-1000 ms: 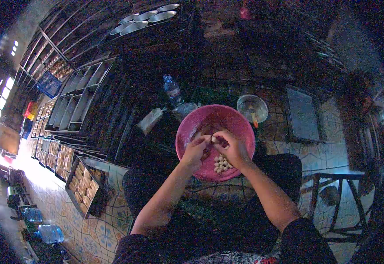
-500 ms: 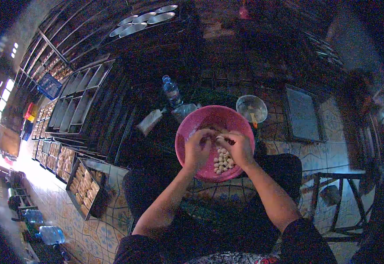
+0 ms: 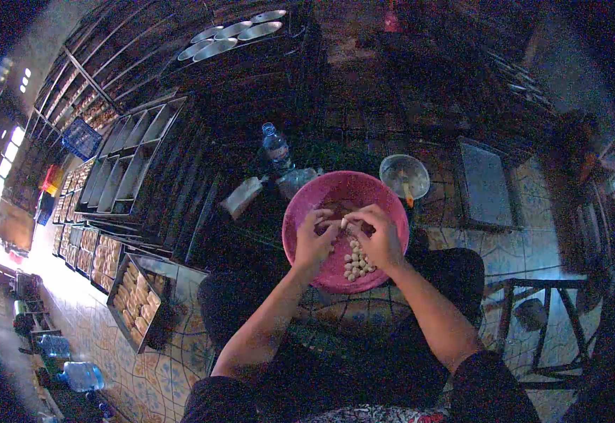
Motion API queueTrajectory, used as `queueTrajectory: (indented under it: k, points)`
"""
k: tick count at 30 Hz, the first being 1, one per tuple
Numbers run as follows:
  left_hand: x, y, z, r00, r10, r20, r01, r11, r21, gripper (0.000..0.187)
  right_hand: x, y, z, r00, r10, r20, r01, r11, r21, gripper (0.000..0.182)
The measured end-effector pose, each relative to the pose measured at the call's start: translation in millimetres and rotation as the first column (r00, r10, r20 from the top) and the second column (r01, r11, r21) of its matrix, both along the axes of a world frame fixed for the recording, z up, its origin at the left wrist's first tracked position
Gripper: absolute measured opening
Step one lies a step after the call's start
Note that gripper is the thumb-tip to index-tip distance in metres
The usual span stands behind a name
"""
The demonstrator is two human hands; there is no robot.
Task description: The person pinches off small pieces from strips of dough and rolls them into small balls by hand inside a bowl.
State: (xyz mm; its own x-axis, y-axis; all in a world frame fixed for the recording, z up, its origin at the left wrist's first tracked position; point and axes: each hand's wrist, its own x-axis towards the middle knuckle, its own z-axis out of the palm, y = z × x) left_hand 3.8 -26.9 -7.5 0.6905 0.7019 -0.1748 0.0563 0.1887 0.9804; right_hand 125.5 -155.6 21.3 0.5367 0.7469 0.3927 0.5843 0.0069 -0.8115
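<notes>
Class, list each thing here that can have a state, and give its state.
Basin: open, with balls inside
Right hand: pinching a pale piece
Left hand: fingers bent, contact unclear
Bowl: open, a tool inside
Tray: filled with rolls
Flat pan: nothing visible on it
Bottle: cap unclear

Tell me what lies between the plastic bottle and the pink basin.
What looks like a clear plastic bag lies between the bottle and the pink basin, as the head view shows.
</notes>
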Motion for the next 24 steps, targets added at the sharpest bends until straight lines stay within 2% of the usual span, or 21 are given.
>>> queueTrajectory:
  k: [3,5,9,11,14,15,17,18,19,23,24]
  points:
    - [2,1,1,0.998,-0.054,0.032,0.054,0.999,0.002,0.043,4,-2,1,0.999,-0.018,0.038,0.018,1.000,0.005,0.018]
    - [6,-3,5,0.995,-0.076,0.057,0.068,0.989,0.129,0.044,4,-2,1,0.998,-0.017,0.058,0.017,1.000,0.004,0.021]
    - [4,1,5,0.998,-0.066,-0.014,0.067,0.991,0.116,0.043,2,-5,6,0.996,0.003,-0.093,-0.003,1.000,0.001,0.029]
    - [1,0,15,0.995,-0.075,-0.060,0.076,0.997,0.011,0.043,3,-7,6,0.989,0.032,-0.145,-0.032,0.999,0.000,0.032]
    - [0,11,-2,0.986,-0.155,-0.057,0.156,0.988,0.013,0.042,5,-8,4,0.981,0.114,-0.158,-0.111,0.993,0.026,0.035]
    - [-1,9,-3,0.986,-0.155,-0.059,0.156,0.988,0.013,0.042,5,-9,4,0.965,0.154,-0.210,-0.147,0.988,0.047,0.036]
    - [0,3,-5,0.991,-0.129,0.036,0.130,0.991,-0.019,0.036,5,-9,4,0.946,0.193,-0.260,-0.181,0.981,0.069,0.037]
    - [0,2,-4,0.991,-0.129,0.037,0.130,0.991,-0.019,0.036,6,-9,3,0.937,0.186,-0.297,-0.182,0.982,0.040,0.037]
    - [1,1,-1,0.992,-0.123,-0.034,0.124,0.992,0.015,0.030,7,-9,2,0.926,0.177,-0.333,-0.184,0.983,0.011,0.037]
    - [0,-3,12,0.978,-0.082,-0.192,0.091,0.995,0.040,0.027,9,-9,-1,0.969,0.081,-0.235,-0.104,0.991,-0.086,0.041]
    - [0,-2,8,0.978,-0.083,-0.193,0.092,0.995,0.039,0.027,9,-10,3,0.987,0.046,-0.153,-0.066,0.989,-0.130,0.044]
